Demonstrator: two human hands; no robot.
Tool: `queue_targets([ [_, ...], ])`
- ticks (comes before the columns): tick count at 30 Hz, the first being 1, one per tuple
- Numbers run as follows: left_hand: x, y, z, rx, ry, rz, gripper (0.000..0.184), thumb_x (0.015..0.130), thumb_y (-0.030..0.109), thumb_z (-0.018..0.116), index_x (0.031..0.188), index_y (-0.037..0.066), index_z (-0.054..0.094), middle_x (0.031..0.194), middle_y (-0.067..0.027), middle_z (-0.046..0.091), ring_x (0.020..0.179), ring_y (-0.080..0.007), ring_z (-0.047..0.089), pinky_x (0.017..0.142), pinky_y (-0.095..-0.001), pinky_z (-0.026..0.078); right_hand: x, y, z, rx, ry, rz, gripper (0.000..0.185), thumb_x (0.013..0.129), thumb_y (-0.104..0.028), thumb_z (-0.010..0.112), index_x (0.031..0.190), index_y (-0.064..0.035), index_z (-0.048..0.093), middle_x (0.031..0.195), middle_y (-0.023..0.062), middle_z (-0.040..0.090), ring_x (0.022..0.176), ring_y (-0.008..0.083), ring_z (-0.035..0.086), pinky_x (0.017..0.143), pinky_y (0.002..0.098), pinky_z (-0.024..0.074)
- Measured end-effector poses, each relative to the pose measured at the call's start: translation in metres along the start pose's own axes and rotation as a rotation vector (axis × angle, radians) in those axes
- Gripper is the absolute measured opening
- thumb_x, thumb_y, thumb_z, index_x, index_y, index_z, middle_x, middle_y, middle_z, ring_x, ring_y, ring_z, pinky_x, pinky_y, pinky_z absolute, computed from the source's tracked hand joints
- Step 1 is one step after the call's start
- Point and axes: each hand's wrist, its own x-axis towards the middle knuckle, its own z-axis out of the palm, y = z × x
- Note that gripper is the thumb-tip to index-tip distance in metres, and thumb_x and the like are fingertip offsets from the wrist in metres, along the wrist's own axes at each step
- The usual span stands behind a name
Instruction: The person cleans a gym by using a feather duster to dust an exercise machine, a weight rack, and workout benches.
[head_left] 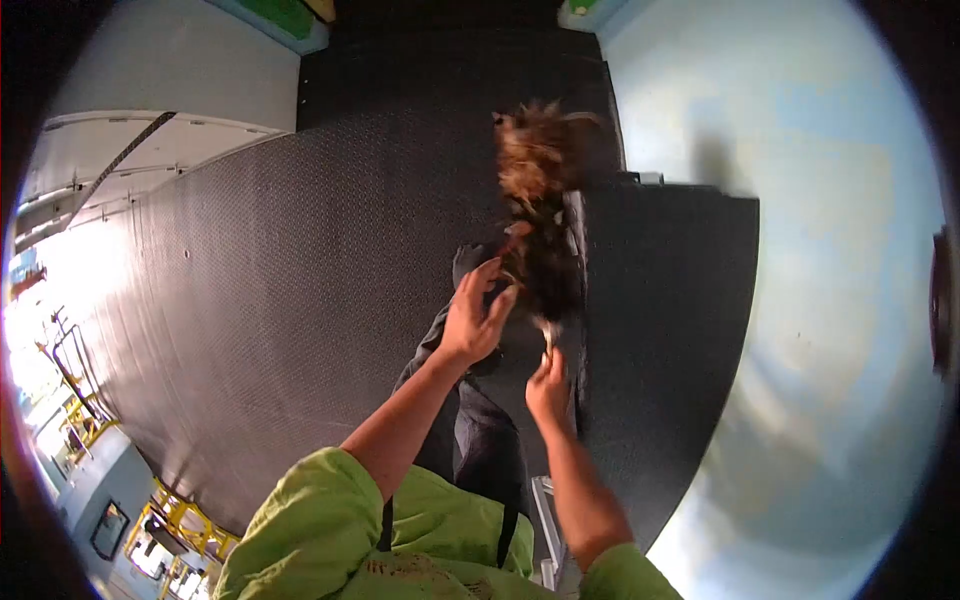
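Observation:
My right hand (547, 385) is closed around the short pale handle of a feather duster (540, 165). The duster points away from me, with brown feathers at its far end and darker ones nearer the handle; motion blurs it somewhat. Beside the dark feathers is my left hand (475, 315), its fingers apart. Whether its fingertips touch the feathers I cannot tell.
Dark textured flooring (290, 250) spreads out ahead and to the left. At right stands a black raised ledge (665, 320) against a pale wall (810, 350). White panels (180, 80) line the upper left. Yellow metal frames (185, 520) show at lower left, beside a bright opening.

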Motion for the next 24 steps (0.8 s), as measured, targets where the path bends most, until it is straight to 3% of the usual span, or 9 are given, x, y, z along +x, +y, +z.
queue_targets([
  [2,-0.012,0.018,0.011,0.077,-0.046,0.139,0.054,0.092,0.032,0.056,0.135,0.002,0.04,0.122,-0.0217,0.052,0.114,-0.0346,0.053,0.097,-0.0407,0.043,0.039,-0.005,-0.001,-0.015,-0.24,0.161,0.019,0.097,-0.017,0.042,0.108,-0.0032,0.048,0.094,0.024,0.058,0.087,0.0445,0.057,0.067,0.0499,0.045],
  [5,-0.028,0.018,0.017,0.14,-0.232,-0.045,0.068,0.092,0.046,0.051,0.146,0.011,0.027,0.138,-0.0213,0.041,0.125,-0.0338,0.045,0.102,-0.0475,0.038,0.06,-0.003,0.014,0.02,-0.062,0.007,0.018,0.097,-0.017,0.04,0.106,-0.0036,0.048,0.092,0.0228,0.059,0.083,0.0443,0.058,0.066,0.0513,0.0454],
  [7,-0.045,0.003,0.013,0.174,-0.24,-0.097,0.067,0.092,0.044,0.052,0.145,0.011,0.028,0.138,-0.0212,0.041,0.125,-0.0337,0.045,0.102,-0.0472,0.038,0.066,-0.007,0.029,0.046,0.024,-0.043,0.018,0.097,-0.017,0.04,0.104,-0.0032,0.048,0.09,0.0223,0.06,0.082,0.0437,0.059,0.068,0.0516,0.0461],
  [10,-0.073,-0.034,0.003,0.176,-0.254,-0.191,0.067,0.092,0.041,0.055,0.145,0.011,0.028,0.138,-0.0212,0.041,0.126,-0.0334,0.044,0.102,-0.047,0.038,0.072,0.007,0.063,0.014,-0.099,0.082,0.017,0.097,-0.017,0.04,0.102,-0.0034,0.048,0.086,0.0212,0.061,0.083,0.0409,0.061,0.07,0.0504,0.0482],
  [12,-0.089,-0.058,-0.01,0.235,-0.216,-0.179,0.066,0.09,0.033,0.06,0.142,0.004,0.033,0.13,-0.0224,0.048,0.117,-0.0335,0.051,0.098,-0.0416,0.043,0.084,0.022,0.088,-0.141,-0.299,0.218,0.014,0.096,-0.016,0.042,0.1,-0.0038,0.048,0.082,0.0199,0.061,0.082,0.039,0.062,0.066,0.0492,0.0497],
  [18,-0.119,-0.142,-0.061,0.261,-0.271,-0.348,0.068,0.086,0.025,0.065,0.142,0.006,0.032,0.128,-0.0222,0.051,0.114,-0.0332,0.054,0.096,-0.0418,0.045,0.08,0.051,0.133,0.002,0.048,0.041,0.015,0.093,-0.016,0.048,0.102,-0.0047,0.054,0.091,0.0214,0.065,0.089,0.0387,0.063,0.068,0.0483,0.0514],
  [20,-0.121,-0.16,-0.083,0.349,-0.279,-0.431,0.068,0.086,0.025,0.065,0.143,0.007,0.032,0.129,-0.0223,0.051,0.113,-0.0335,0.055,0.096,-0.0419,0.045,0.073,0.055,0.145,-0.123,-0.317,0.32,0.016,0.093,-0.016,0.048,0.103,-0.004,0.054,0.09,0.0225,0.065,0.088,0.0405,0.063,0.069,0.0492,0.0513],
  [22,-0.131,-0.183,-0.104,0.262,-0.283,-0.366,0.067,0.087,0.029,0.062,0.143,0.007,0.031,0.13,-0.0221,0.05,0.113,-0.0334,0.055,0.096,-0.0417,0.044,0.036,0.046,0.156,-0.034,-0.248,0.354,0.02,0.095,-0.018,0.046,0.1,-0.0016,0.055,0.092,0.0239,0.064,0.089,0.0419,0.062,0.071,0.0503,0.0504],
  [24,-0.125,-0.163,-0.123,0.379,-0.29,-0.42,0.066,0.089,0.032,0.059,0.143,0.007,0.031,0.131,-0.0223,0.05,0.115,-0.0334,0.054,0.097,-0.0416,0.044,-0.003,0.009,0.146,0.188,-0.356,0.544,0.021,0.095,-0.019,0.044,0.098,-0.0007,0.055,0.095,0.0251,0.062,0.089,0.0437,0.06,0.07,0.0521,0.049],
])
